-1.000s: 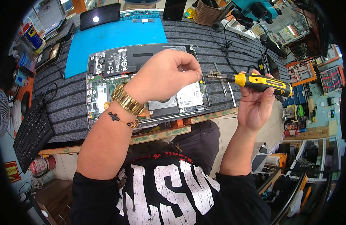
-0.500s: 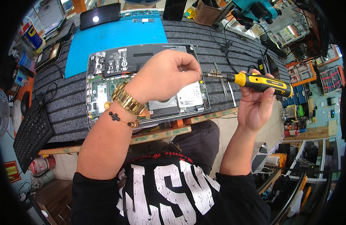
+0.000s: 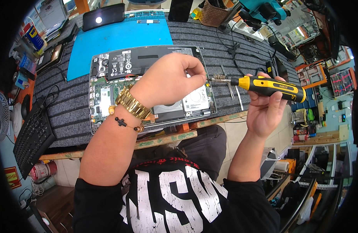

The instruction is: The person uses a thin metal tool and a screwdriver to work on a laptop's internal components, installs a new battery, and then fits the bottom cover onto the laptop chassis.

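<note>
Across an opened laptop [image 3: 109, 95], my left hand [image 3: 175, 75] is closed in a pinch. Its fingertips are at the tip of the screwdriver bit, and whatever they hold is too small to make out. My right hand [image 3: 266, 112] grips a yellow and black electric screwdriver [image 3: 270, 86] from below, pointing it left toward the pinch. Small metal pieces that look like screws [image 3: 221, 78] cluster along its shaft. The laptop shows its black battery [image 3: 144, 58], green board and a silver drive [image 3: 197, 99]. My left hand and wrist hide the middle of it.
Tweezers and thin metal tools [image 3: 239, 97] lie right of the laptop on the ribbed grey mat [image 3: 70, 116]. Behind are a blue work mat [image 3: 93, 42] and a dark phone [image 3: 103, 17]. Black cables [image 3: 237, 58] run near a microscope [image 3: 264, 11]. A keyboard [image 3: 33, 136] leans at the left edge.
The screwdriver has shifted slightly right and down with my right hand. My left fingertips have drawn a little to the left, still pinched.
</note>
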The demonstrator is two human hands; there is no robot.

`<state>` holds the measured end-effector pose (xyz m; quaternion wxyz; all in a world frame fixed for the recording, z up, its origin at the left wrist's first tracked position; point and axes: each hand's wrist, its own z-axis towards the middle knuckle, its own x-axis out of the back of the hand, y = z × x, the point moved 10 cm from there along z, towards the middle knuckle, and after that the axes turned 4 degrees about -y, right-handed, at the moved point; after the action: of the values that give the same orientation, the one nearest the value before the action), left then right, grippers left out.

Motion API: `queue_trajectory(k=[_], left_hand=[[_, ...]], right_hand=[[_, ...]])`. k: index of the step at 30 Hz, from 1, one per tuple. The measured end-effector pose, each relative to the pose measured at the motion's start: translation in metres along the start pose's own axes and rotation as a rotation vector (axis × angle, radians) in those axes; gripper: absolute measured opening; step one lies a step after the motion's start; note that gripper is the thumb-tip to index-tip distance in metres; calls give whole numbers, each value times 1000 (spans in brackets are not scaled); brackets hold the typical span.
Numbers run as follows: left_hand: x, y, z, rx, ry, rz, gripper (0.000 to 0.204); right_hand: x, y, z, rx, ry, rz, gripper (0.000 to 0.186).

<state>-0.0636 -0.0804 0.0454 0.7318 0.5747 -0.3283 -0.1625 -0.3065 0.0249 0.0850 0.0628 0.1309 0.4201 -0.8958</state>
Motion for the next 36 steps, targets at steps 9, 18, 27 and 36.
queue_trajectory(k=[9,18,27,36], left_hand=[[1,7,-13,-337,204,615,17],[-5,1,-10,-133,110,686,17],[-5,1,-11,-125,118,698,19],[-5,2,-10,-123,110,708,18]], right_hand=[[-28,-15,15,-191,-148,-334,50],[-37,-7,16,-236,-190,-408,51],[-62,5,23,-218,-293,-458,53],[-64,6,30,-264,-334,-499,52]])
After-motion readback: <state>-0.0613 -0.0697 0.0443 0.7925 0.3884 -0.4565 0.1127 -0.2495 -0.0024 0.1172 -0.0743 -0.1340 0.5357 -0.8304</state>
